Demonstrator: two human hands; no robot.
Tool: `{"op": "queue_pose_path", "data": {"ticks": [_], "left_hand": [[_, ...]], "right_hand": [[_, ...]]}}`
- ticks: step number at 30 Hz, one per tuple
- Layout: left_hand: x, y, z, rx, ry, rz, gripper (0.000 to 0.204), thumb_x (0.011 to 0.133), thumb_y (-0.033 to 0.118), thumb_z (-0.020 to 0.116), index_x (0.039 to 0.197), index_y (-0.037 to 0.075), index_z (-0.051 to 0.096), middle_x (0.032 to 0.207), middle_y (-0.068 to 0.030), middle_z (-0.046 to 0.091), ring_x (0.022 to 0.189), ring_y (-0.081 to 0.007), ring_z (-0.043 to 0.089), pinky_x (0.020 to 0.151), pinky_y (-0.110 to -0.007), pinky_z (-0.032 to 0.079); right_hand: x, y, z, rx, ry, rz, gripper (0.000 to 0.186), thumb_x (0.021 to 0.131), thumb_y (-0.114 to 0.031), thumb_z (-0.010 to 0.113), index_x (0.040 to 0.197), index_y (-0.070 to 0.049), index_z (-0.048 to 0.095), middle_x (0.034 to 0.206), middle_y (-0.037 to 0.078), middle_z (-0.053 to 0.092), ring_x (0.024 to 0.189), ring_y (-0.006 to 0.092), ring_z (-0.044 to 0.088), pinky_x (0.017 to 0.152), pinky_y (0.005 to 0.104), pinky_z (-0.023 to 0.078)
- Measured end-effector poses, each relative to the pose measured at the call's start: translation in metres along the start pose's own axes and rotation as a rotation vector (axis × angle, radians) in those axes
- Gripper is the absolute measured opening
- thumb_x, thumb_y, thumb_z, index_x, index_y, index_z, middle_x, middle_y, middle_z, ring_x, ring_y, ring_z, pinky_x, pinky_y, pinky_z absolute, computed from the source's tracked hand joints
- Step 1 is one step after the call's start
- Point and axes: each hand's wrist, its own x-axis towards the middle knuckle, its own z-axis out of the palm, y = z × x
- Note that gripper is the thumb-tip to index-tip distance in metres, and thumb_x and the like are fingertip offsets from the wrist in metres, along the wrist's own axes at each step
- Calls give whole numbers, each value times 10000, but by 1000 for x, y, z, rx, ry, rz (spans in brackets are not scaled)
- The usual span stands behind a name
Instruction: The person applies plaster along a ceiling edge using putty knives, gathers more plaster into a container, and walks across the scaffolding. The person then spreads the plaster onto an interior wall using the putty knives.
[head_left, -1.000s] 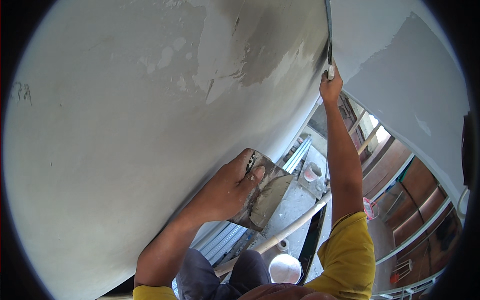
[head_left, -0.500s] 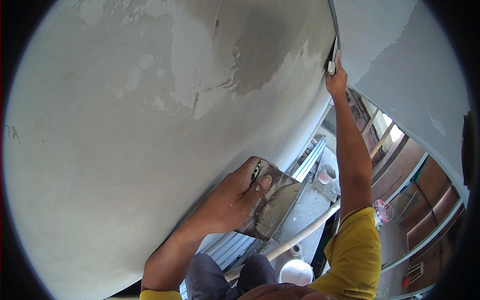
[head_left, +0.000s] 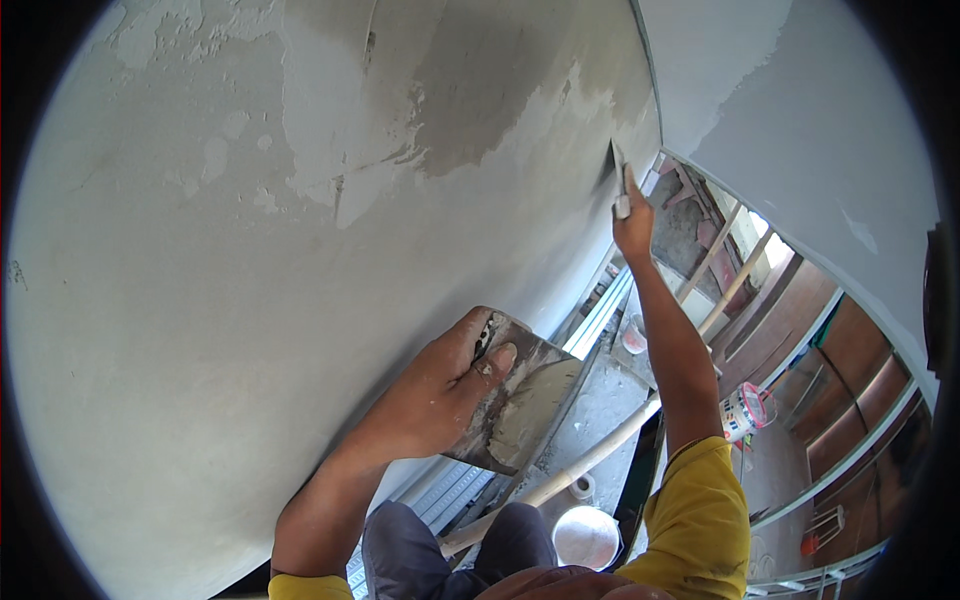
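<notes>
At frame centre the left hand (head_left: 440, 395) grips a hawk (head_left: 520, 400) flat, keeping plaster (head_left: 535, 405) ready. Upper right, the right hand (head_left: 633, 222) clasps a trowel (head_left: 617, 170) against the wall (head_left: 250, 250).

We see one labelled package, a round can (head_left: 742, 411) with a white body and a red-printed wrap-around label, lying tilted on the floor far below, just beside the right forearm, no signs, no screens in our view
</notes>
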Motion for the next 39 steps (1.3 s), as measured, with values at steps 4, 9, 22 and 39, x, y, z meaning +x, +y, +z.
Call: {"op": "queue_pose_path", "data": {"ticks": [4, 9, 22, 39], "left_hand": [[-1, 1, -2, -15, 13, 1, 293, 982, 215, 463, 1097, -54, 453, 848, -192, 537, 786, -204, 490, 754, -341, 416], [-3, -2, -1, -56, 58, 38, 295, 991, 273, 487, 1064, -14, 487, 874, -55, 538, 815, -107, 458, 751, -266, 417], [0, 4, -3, -42, 10, 1, 294, 989, 275, 487, 1057, -12, 489, 859, -57, 542, 803, -111, 464, 743, -267, 419], [-7, 5, -4, -125, 68, -19, 276, 981, 247, 498, 1050, -21, 496, 883, -44, 539, 826, -113, 452, 788, -263, 410]], "right_hand": [[43, -21, -17, 52, 102, 64, 565, 798, 70, 540, 1350, -30, 467, 1197, 272, 570, 1140, 379, 557, 960, 372, 442], [107, -26, -27, -14, 201, -41, 555, 795, 65, 556, 1336, -36, 485, 1183, 267, 581, 1122, 380, 570, 955, 373, 446], [20, -27, -18, 130, -72, -10, 622, 792, 44, 561, 1389, -56, 421, 1316, 233, 509, 1243, 353, 482, 1036, 353, 380], [105, -145, -71, 50, 187, -124, 573, 716, 115, 567, 1281, 81, 475, 1201, 288, 559, 1123, 433, 539, 987, 414, 428]]}}
